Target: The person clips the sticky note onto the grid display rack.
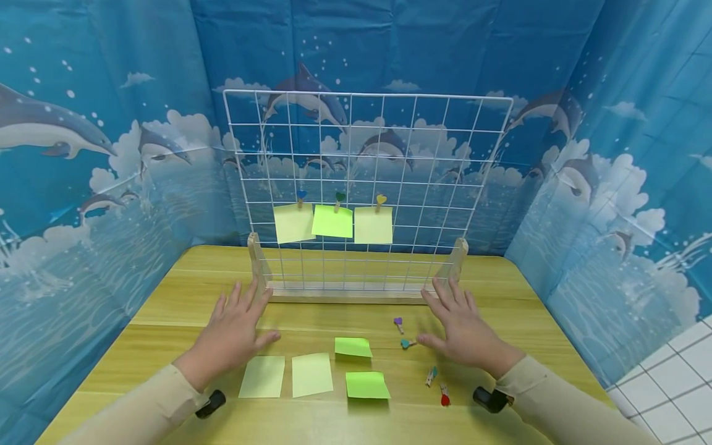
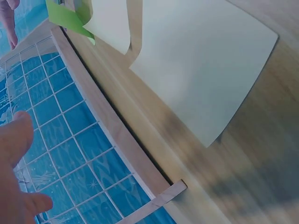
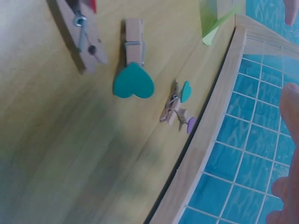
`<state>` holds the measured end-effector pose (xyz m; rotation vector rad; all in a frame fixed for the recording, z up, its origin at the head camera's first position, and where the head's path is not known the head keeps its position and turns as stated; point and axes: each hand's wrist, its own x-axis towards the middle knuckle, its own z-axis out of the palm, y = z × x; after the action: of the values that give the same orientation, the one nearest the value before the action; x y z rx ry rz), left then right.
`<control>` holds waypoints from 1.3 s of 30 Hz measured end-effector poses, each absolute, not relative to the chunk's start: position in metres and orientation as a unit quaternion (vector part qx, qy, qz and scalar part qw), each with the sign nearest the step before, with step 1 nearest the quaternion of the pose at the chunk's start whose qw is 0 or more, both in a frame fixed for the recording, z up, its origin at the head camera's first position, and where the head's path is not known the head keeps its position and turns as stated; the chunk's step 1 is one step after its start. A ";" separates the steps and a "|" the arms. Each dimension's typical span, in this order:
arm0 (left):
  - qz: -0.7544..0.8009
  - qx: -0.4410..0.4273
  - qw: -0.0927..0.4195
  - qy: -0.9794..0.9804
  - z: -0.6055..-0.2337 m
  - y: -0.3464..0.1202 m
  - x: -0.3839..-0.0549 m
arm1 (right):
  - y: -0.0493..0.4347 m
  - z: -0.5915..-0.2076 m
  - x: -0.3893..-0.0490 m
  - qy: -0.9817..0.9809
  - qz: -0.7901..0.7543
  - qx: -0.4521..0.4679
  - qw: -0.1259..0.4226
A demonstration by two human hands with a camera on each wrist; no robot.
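Observation:
My left hand, fingers spread and holding nothing, is left of a white wire grid rack on a wooden base. My right hand mirrors it on the right, its thumb near a clothespin with a teal heart. Around it lie clothespins with a purple heart, a teal heart and a red heart. Between the hands lie two pale yellow sticky notes and two bright green sticky notes. Whether either hand touches the table cannot be told.
On the grid hang a pale note, a green note and another pale note, under blue, green and yellow heart clothespins. Dolphin-print curtains surround the wooden table. White tiles show at lower right.

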<state>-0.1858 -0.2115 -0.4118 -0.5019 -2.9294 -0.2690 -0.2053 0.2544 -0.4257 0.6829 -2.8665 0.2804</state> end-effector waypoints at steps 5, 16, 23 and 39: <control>-0.089 -0.169 0.072 -0.979 -0.416 -0.211 -0.182 | 0.255 -0.431 -0.203 -0.965 0.099 0.227 0.081; -0.080 -0.169 0.058 -0.981 -0.430 -0.216 -0.179 | 0.257 -0.439 -0.196 -0.967 0.106 0.228 0.052; -0.074 -0.168 0.040 -0.982 -0.436 -0.220 -0.177 | 0.262 -0.444 -0.193 -0.961 0.118 0.249 0.033; -0.062 -0.162 -0.010 -0.985 -0.449 -0.234 -0.175 | 0.278 -0.447 -0.186 -0.954 0.128 0.264 -0.064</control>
<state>-0.1745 -0.2337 -0.4493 -0.5118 -3.1144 -0.1976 -0.1861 0.2781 -0.4472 0.8645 -3.1256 0.4202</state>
